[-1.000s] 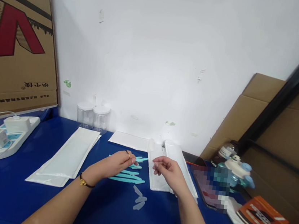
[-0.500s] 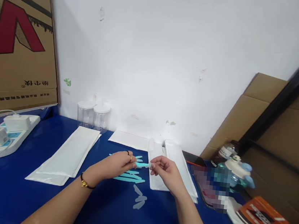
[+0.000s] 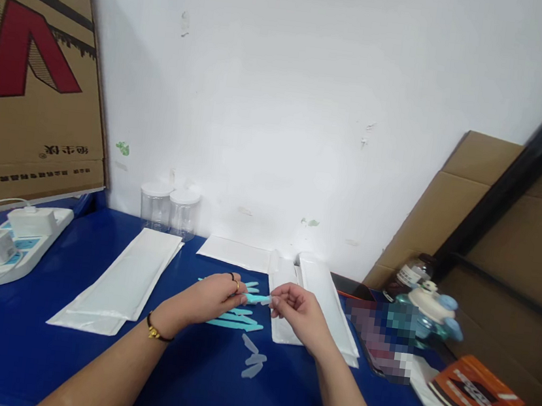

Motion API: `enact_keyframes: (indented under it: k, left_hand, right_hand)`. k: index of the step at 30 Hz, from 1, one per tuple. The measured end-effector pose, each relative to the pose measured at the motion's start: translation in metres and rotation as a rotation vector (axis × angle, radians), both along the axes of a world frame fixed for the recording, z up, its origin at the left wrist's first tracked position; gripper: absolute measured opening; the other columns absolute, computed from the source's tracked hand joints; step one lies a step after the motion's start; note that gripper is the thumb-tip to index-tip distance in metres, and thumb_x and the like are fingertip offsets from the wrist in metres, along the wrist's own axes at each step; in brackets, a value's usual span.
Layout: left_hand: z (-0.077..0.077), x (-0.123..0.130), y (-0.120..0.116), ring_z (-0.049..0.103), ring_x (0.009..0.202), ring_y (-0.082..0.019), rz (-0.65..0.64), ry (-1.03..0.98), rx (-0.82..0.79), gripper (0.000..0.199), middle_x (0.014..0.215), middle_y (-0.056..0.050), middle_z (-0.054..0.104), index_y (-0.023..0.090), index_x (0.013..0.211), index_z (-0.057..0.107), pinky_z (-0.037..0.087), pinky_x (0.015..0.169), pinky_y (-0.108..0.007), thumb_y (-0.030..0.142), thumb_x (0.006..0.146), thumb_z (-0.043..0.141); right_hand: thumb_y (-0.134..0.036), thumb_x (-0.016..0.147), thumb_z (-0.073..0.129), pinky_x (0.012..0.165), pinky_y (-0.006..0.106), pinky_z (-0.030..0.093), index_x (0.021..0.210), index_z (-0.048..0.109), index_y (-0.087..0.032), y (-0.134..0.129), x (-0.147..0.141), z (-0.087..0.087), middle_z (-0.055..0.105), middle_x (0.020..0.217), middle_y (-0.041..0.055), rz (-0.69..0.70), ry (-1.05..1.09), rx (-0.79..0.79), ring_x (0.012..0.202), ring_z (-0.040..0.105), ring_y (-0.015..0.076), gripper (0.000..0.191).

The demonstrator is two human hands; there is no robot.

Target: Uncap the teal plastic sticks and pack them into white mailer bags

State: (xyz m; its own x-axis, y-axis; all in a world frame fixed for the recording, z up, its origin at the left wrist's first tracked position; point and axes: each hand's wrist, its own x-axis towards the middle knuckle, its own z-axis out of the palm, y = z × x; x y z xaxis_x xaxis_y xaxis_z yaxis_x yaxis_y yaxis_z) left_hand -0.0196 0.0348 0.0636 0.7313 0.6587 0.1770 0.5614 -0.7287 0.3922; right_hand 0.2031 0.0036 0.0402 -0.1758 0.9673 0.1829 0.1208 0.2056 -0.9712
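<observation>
My left hand (image 3: pixel 215 296) pinches the handle of a slim turquoise eyebrow razor (image 3: pixel 251 299) between thumb and fingers. At its right end sits a translucent blade cap (image 3: pixel 264 299), gripped by the fingertips of my right hand (image 3: pixel 298 308). The cap lies around the razor's tip; how far it reaches is too small to tell. Several more turquoise razors (image 3: pixel 236 324) lie on the blue table (image 3: pixel 210 380) under and beside my left hand, partly hidden by it. Nearer to me rest 3 loose translucent caps (image 3: pixel 254 360).
White padded envelopes lie left (image 3: pixel 123 277), behind (image 3: pixel 235 253) and right (image 3: pixel 328 302) of my hands. Two clear jars (image 3: pixel 183 215) stand by the wall. A power strip (image 3: pixel 44 238) is far left; a phone (image 3: pixel 372 340), a teal bottle (image 3: pixel 423 314) and an orange pouch (image 3: pixel 475 394) are right.
The translucent cap has shifted left, covering more of the razor's tip. Both hands stay in nearly the same place.
</observation>
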Motion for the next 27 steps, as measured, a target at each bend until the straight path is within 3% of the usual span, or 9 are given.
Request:
enact_keyframes:
  k: [7, 10, 12, 16, 20, 24, 27]
  left_hand:
    - [-0.012, 0.003, 0.004, 0.049, 0.075, -0.015, -0.002, -0.02, 0.03, 0.041, 0.077, -0.002, 0.053, 0.018, 0.076, 0.055, 0.035, 0.065, -0.024, 0.043, 0.093, 0.028]
    - [-0.018, 0.0, 0.011, 0.052, 0.079, -0.016, 0.068, -0.059, -0.007, 0.031, 0.087, -0.003, 0.058, 0.02, 0.096, 0.054, 0.037, 0.066, -0.024, 0.041, 0.092, 0.032]
    - [-0.023, -0.003, 0.018, 0.054, 0.076, -0.016, 0.139, -0.034, 0.006, 0.026, 0.088, -0.003, 0.059, 0.02, 0.097, 0.052, 0.037, 0.064, -0.024, 0.039, 0.091, 0.035]
    - [-0.036, -0.007, 0.032, 0.056, 0.076, -0.017, 0.195, 0.061, 0.073, 0.022, 0.087, -0.004, 0.06, 0.019, 0.089, 0.054, 0.038, 0.065, -0.025, 0.032, 0.09, 0.037]
    - [-0.048, -0.008, 0.042, 0.056, 0.086, -0.018, 0.198, 0.074, 0.081, 0.019, 0.094, -0.005, 0.061, 0.02, 0.094, 0.057, 0.039, 0.075, -0.027, 0.028, 0.088, 0.041]
    - [-0.045, -0.01, 0.042, 0.053, 0.095, -0.021, 0.234, -0.002, 0.116, 0.023, 0.103, -0.005, 0.058, 0.021, 0.101, 0.056, 0.039, 0.081, -0.029, 0.032, 0.081, 0.052]
    - [-0.038, -0.012, 0.035, 0.054, 0.085, -0.019, 0.181, 0.007, 0.074, 0.02, 0.092, -0.003, 0.058, 0.021, 0.091, 0.059, 0.04, 0.072, -0.026, 0.035, 0.077, 0.056]
  right_hand:
    - [-0.044, 0.07, 0.066, 0.057, 0.026, 0.046, 0.087, 0.058, -0.016, 0.002, -0.012, -0.01, 0.062, 0.067, 0.0017, 0.002, 0.003, -0.041, 0.062, 0.061, 0.0152, 0.033]
    - [-0.04, 0.071, 0.065, 0.054, 0.023, 0.042, 0.09, 0.058, -0.018, 0.001, -0.007, -0.008, 0.058, 0.066, -0.0012, -0.125, -0.146, 0.055, 0.058, 0.056, 0.0122, 0.03]
    - [-0.037, 0.073, 0.062, 0.051, 0.021, 0.038, 0.081, 0.06, -0.018, -0.001, -0.002, -0.006, 0.055, 0.062, -0.0023, -0.159, -0.322, 0.112, 0.054, 0.049, 0.01, 0.02]
    - [-0.03, 0.075, 0.057, 0.047, 0.02, 0.032, 0.07, 0.063, -0.018, -0.009, -0.003, -0.006, 0.055, 0.058, -0.0021, 0.007, -0.611, 0.077, 0.052, 0.046, 0.0093, 0.014]
    - [-0.027, 0.069, 0.063, 0.047, 0.02, 0.03, 0.068, 0.064, -0.019, -0.015, -0.017, -0.012, 0.057, 0.058, -0.0023, 0.074, -0.76, 0.096, 0.052, 0.048, 0.0096, 0.008]
    - [-0.022, 0.063, 0.066, 0.048, 0.021, 0.03, 0.066, 0.062, -0.02, -0.015, -0.026, -0.02, 0.057, 0.059, -0.0022, 0.069, -0.814, 0.148, 0.054, 0.048, 0.0107, 0.005]
    - [-0.018, 0.063, 0.065, 0.049, 0.022, 0.03, 0.065, 0.061, -0.02, -0.013, -0.026, -0.025, 0.057, 0.063, -0.0013, 0.065, -0.794, 0.18, 0.055, 0.048, 0.0113, 0.005]
